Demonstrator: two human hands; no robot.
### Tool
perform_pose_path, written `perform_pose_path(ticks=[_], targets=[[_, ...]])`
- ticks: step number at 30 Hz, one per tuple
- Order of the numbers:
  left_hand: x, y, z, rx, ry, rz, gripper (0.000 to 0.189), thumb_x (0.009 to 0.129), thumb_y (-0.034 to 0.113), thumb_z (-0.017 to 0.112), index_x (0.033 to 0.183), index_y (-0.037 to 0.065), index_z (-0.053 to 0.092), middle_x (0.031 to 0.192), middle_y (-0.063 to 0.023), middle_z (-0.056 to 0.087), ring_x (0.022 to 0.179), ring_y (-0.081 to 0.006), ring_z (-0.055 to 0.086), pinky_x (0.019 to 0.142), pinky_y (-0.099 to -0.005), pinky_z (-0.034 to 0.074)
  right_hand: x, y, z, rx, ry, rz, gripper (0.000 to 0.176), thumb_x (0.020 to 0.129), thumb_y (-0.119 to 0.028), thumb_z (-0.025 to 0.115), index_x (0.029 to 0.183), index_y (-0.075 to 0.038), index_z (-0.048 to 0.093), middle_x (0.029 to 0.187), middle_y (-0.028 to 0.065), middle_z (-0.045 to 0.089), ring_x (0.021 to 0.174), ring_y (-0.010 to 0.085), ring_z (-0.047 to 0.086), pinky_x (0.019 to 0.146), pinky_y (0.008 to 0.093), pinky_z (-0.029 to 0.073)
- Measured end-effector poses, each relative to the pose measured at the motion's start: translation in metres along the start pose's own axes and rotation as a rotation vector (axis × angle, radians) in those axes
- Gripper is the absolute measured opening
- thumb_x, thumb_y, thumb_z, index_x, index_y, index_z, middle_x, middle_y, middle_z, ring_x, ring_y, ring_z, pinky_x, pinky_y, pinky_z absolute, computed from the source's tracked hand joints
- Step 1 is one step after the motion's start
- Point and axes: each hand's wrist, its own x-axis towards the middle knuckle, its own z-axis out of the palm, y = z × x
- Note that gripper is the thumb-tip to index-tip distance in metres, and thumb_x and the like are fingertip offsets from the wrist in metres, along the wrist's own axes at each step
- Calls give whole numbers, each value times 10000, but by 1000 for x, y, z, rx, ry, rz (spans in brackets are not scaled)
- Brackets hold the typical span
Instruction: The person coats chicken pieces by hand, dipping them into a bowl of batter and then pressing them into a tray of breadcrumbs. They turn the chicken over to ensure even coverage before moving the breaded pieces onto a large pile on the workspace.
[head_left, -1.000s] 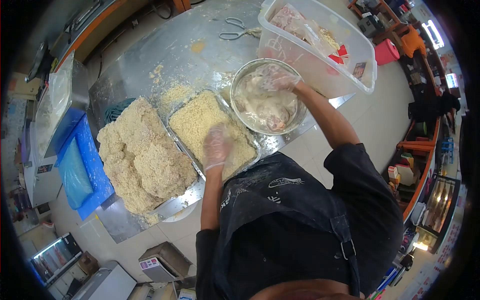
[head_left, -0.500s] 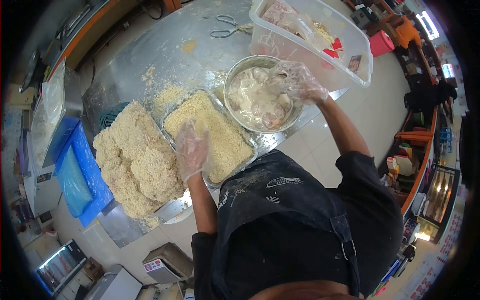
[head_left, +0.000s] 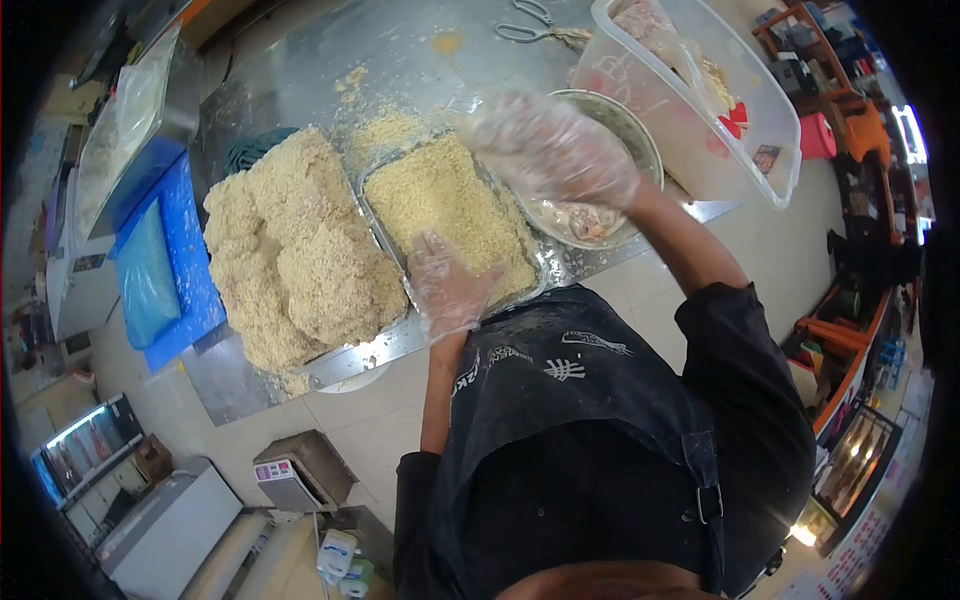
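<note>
My left hand (head_left: 450,285) lies open on the crumb tray (head_left: 543,272). My right hand (head_left: 555,150) is blurred beside the bowl (head_left: 645,140); I cannot tell its grip.

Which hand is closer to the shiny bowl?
Right. The right hand is at the rim of the bowl; the left hand rests on the crumb tray, farther away.

The crumb tray (head_left: 543,268) lies between the breaded pile (head_left: 290,250) at left and the bowl (head_left: 648,148) at right.
</note>
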Motion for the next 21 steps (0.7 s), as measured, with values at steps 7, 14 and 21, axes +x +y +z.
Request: perform_pose_path(ticks=[7, 14, 21], targets=[[-17, 19, -24, 77, -118, -108, 1108, 703, 558, 730, 1454, -90, 236, 1502, -289, 261, 1353, -431, 310, 1106, -452, 326, -24, -118, 22, 985, 9, -20, 284, 854, -152, 621, 1126, -70, 627, 1038, 105, 652, 935, 235, 635, 829, 335, 535], [5, -4, -5, -632, 9, -145, 959, 699, 422, 764, 1400, -60, 323, 1345, -265, 455, 1208, -410, 482, 1002, -433, 443, -46, -44, -40, 1079, -134, 426, 283, 840, -207, 650, 1108, -117, 668, 1085, 59, 670, 1027, 245, 626, 931, 359, 497], [52, 21, -58, -163, -6, -259, 942, 760, 494, 704, 1378, -103, 319, 1263, -281, 521, 1185, -397, 522, 1024, -423, 427, -162, -48, -23, 963, -276, 840, 391, 809, -186, 676, 1192, -112, 648, 1184, 92, 650, 1132, 275, 583, 971, 409, 453]])
